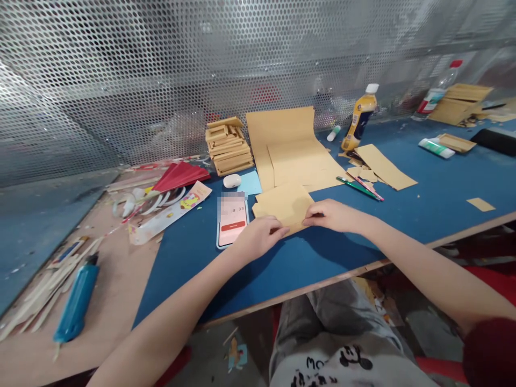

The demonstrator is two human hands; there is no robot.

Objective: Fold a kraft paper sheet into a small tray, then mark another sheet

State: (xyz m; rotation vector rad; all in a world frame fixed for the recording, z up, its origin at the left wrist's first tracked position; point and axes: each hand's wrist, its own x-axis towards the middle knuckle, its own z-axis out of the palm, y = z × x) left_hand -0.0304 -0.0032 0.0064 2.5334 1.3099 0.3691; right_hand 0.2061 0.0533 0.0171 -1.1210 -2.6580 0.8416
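The left hand (262, 234) has its thumb and curled fingertips closed on the near edge of a piece of brown paper (284, 207), toward its left end. The right hand (330, 214) pinches the same edge at its right end. Gripped at both ends, the edge is probably kept straight and even, while the blue table (193, 274) just beneath offers a firm surface to press against. The paper lies at the near middle, squarely before the person, likely so both arms reach it equally.

Just left of it lies a phone (233, 217), screen up, seemingly placed to be readable without being touched. Beyond the phone sit a white case (231, 181) and a light-blue note (250, 184).

Farther off, a large brown sheet (278, 126) leans up against the metal mesh (161, 80), which appears to prop it. The stack of folded paper (229, 148) stands to its left, perhaps put there to leave the near side free.

On the right, pens (358, 188) lie within easy reach; a glue stick (334, 133) and a yellow bottle (360, 118) are farther back, apparently out of the elbows' way.
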